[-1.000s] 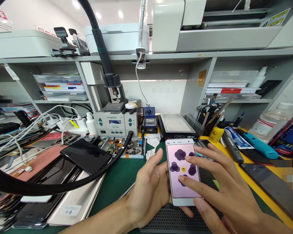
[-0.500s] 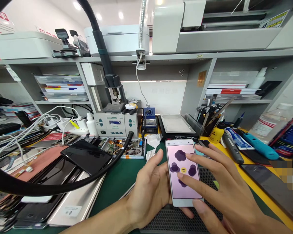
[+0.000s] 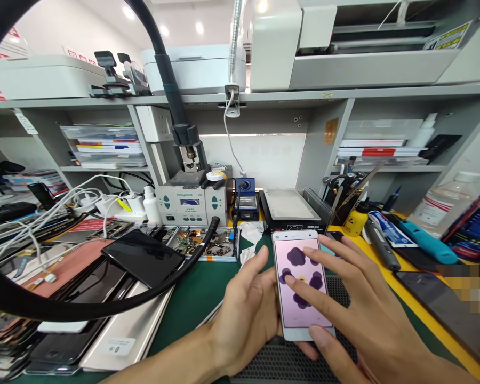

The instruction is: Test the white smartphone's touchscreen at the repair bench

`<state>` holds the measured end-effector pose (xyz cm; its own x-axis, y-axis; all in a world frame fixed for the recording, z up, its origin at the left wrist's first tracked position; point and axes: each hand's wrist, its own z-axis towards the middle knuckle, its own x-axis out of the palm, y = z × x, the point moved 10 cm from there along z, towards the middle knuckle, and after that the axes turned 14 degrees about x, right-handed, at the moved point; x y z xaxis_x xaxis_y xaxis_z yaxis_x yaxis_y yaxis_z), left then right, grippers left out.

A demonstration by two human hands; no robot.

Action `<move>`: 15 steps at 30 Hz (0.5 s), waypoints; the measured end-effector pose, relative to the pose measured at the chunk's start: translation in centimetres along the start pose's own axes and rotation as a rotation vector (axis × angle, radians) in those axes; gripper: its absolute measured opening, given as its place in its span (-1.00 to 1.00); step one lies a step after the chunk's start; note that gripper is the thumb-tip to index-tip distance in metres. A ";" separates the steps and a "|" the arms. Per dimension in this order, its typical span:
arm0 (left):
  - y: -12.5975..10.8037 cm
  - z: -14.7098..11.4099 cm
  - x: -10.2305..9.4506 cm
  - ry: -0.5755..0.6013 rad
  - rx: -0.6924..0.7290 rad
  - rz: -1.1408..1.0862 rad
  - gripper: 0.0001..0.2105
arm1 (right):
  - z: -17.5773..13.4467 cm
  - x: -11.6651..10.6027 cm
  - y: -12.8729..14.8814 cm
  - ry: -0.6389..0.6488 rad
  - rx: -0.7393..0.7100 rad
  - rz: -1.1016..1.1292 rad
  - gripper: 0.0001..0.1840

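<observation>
A white smartphone [image 3: 304, 314] stands tilted up towards me, its lit pink screen showing dark purple flower shapes. My left hand [image 3: 248, 314] holds it from behind and along its left side. The left thumb points up, free of the screen, and the other fingers are mostly hidden behind the phone. Over the screen's right part, my right hand [image 3: 364, 298] is open with its fingers spread. One right fingertip is at the left flower, another near the upper flowers. The right thumb lies at the phone's bottom edge. Below is a black perforated mat [image 3: 280, 362].
Phones and tablets lie piled at left, with a dark handset [image 3: 144, 257] on top. A black hose [image 3: 160, 290] curves across that side. Behind are a tray of circuit boards [image 3: 208, 242], a hot-air station [image 3: 188, 205] and a heating plate [image 3: 290, 205]. Tools and bottles crowd the right.
One fingertip of my right hand has slid left and up from the screen's middle to the left flower. My right thumb has shifted slightly left. The left hand keeps its hold.
</observation>
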<state>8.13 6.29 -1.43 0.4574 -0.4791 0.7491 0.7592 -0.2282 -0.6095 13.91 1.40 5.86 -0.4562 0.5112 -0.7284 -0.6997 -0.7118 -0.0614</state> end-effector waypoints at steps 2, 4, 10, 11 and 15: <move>0.0 0.0 0.0 0.002 0.000 -0.003 -0.36 | 0.1 0.1 0.0 0.002 -0.001 -0.009 -0.56; 0.1 0.0 0.0 0.000 -0.004 -0.006 -0.36 | 0.2 0.0 0.0 -0.003 -0.002 -0.006 -0.57; 0.0 -0.1 -0.1 -0.013 0.004 0.003 -0.37 | 0.2 -0.1 0.0 -0.004 -0.003 -0.007 -0.55; 0.0 -0.1 -0.1 -0.015 0.005 0.004 -0.37 | 0.2 -0.1 0.0 -0.006 -0.001 -0.008 -0.54; 0.0 -0.1 -0.1 -0.008 0.004 0.007 -0.36 | 0.1 0.0 0.0 -0.002 -0.004 -0.016 -0.53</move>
<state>8.07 6.21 -1.52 0.4667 -0.4739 0.7468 0.7576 -0.2215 -0.6140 13.88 1.40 5.92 -0.4459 0.5235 -0.7261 -0.7047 -0.7055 -0.0759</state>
